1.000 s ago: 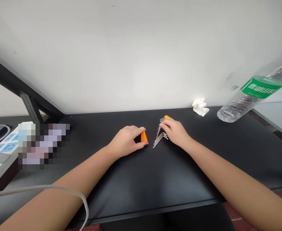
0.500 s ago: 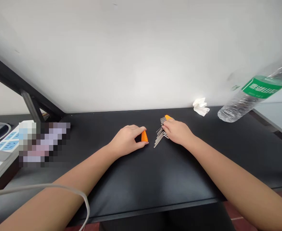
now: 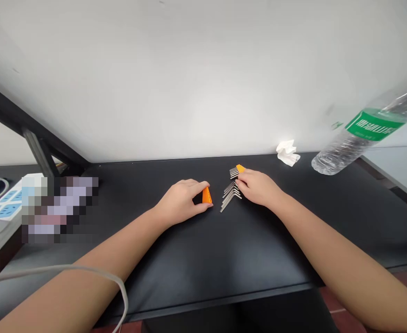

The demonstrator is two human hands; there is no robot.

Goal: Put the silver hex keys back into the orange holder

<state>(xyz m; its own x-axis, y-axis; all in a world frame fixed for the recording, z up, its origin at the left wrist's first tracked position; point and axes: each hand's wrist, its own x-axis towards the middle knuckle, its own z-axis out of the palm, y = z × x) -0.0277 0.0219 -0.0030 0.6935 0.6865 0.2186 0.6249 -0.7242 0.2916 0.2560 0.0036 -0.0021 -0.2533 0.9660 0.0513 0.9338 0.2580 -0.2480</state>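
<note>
My left hand [image 3: 182,202] grips a small orange holder [image 3: 206,195] between thumb and fingertips, resting on the black tabletop [image 3: 203,259]. To its right lie several L-shaped metal hex keys [image 3: 228,199], fanned out in a row. My right hand [image 3: 259,186] is at the right ends of these keys, its thumb and fingers closed together; whatever they pinch is hidden. Just beyond those fingertips an orange-yellow holder [image 3: 240,169] shows, with several thin metal keys [image 3: 234,173] beside it pointing left.
A water bottle with a green label [image 3: 377,125] and a crumpled white tissue [image 3: 288,153] stand at the back right. On the left are a white power strip [image 3: 12,206], a blurred object [image 3: 64,206] and a pale cable [image 3: 85,269] crossing my left forearm.
The view has shifted slightly. My right fingers have drawn back a little from the fanned keys, leaving more of them visible. My left hand still grips the orange holder.
</note>
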